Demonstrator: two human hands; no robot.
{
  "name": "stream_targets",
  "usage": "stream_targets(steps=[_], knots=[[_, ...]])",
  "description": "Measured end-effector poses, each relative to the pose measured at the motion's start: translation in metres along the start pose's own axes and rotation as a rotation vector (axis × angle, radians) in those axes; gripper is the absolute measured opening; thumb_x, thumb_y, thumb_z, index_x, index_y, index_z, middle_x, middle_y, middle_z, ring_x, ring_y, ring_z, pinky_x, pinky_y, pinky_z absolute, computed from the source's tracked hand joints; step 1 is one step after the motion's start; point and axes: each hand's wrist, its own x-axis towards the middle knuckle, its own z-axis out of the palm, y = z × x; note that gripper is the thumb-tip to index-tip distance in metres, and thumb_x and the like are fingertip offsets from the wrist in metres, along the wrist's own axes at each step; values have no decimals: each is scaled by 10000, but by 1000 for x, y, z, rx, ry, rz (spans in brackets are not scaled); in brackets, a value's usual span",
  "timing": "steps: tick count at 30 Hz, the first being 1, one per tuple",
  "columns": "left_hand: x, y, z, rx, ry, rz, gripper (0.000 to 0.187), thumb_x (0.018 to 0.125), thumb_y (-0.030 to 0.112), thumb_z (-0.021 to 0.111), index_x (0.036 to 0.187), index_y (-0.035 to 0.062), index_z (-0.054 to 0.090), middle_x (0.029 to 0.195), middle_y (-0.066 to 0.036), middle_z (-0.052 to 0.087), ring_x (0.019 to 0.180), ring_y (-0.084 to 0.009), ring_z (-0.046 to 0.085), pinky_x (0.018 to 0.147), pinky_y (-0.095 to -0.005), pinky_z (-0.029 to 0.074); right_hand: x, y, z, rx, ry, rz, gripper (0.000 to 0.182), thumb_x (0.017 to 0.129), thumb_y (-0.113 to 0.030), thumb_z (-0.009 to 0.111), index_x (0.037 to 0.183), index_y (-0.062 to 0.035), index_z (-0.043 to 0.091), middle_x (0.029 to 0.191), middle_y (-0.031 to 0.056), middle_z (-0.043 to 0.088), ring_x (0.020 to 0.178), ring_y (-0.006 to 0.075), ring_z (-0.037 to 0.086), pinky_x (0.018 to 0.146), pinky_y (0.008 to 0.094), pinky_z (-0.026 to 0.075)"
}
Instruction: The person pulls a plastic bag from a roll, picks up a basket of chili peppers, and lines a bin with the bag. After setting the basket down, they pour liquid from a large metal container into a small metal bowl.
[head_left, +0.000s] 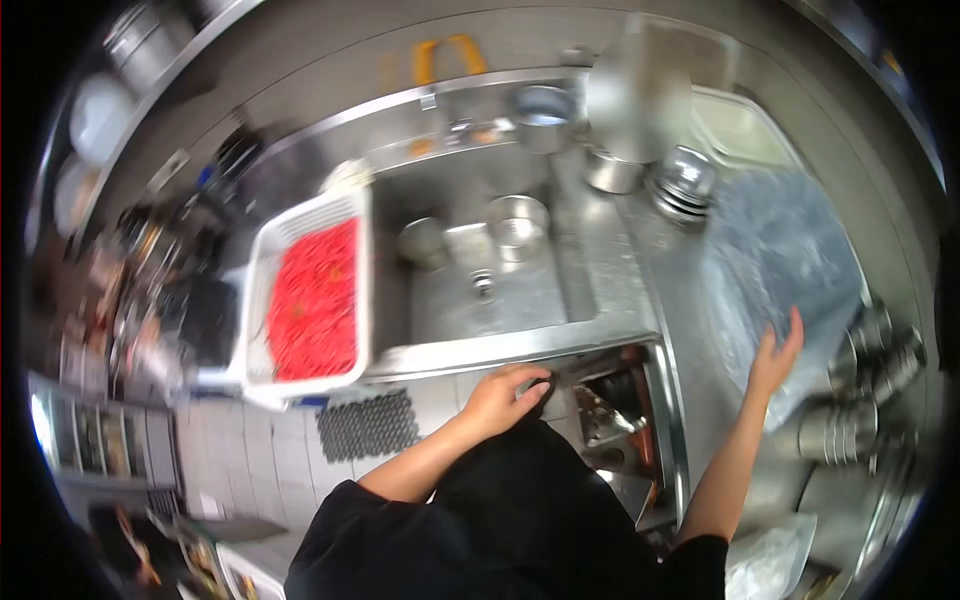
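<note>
Head view showed a translucent plastic bag [775, 235] lying along the wall-side edge of the steel bench [672, 285], the right hand [777, 362] over its near part with fingers spread apart; contact could not be told. The left hand [505, 398] was by the sink's front edge, its thumb and fingers curled near a dark item [546, 384]; whether it gripped this could not be told.

Loose film like that could have snagged: a sharp pull might have dragged the stacked bowls [685, 185] beside its far corner, or tipped the steel cups [838, 432] crowded near its other end, toward the bench's wall-side edge. Farther off, a white basket [364, 290] of thin red pieces [315, 305] sat at the left edge of the sink [480, 315], jutting past its front edge; a bump from an elbow might have spilled them onto the floor [265, 450].
</note>
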Motion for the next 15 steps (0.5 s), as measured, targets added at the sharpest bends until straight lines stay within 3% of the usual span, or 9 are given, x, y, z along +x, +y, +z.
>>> stream_targets(steps=[2,4,6,8,11,15], knots=[[-41,-2,-23,10,86,-103,209,892,182,629,1047,45,656,1046,-130,665,982,-298,630,860,-361,488,-45,-3,19,362,-95,155,401,896,-69,566,1285,-2,493,1281,150,547,1188,243,519,1014,339,390],[-73,-9,-46,41,218,-118,183,896,164,623,1014,32,671,990,-128,678,938,-264,644,826,-334,494,-92,-29,35,488,-308,280,343,920,-78,561,1247,12,515,1202,120,590,1108,200,565,978,308,422],[-100,-11,-79,46,471,-178,182,908,150,609,1017,20,673,958,-117,686,902,-204,642,814,-301,484,-145,-46,58,735,-521,449,300,923,-103,580,1203,-3,544,1142,90,614,1063,173,579,941,295,446],[-124,-19,-119,103,697,-208,177,888,131,623,1015,15,664,965,-118,686,891,-206,649,796,-311,493,-179,-94,66,778,-742,511,273,921,-103,584,1182,-25,562,1129,85,623,1036,164,587,913,290,460],[-159,-30,-189,62,976,-236,176,912,135,605,996,-9,661,938,-78,679,871,-147,619,801,-284,484,-224,-152,82,780,-996,409,286,913,-113,596,1187,-37,566,1118,83,634,1016,153,593,880,286,472],[-209,-98,-270,115,1240,-211,200,931,148,587,1003,-28,649,925,-79,665,875,-134,601,808,-262,469,-261,-239,92,846,-1246,241,320,893,-140,624,1194,-49,567,1120,79,637,994,156,607,852,295,492]])
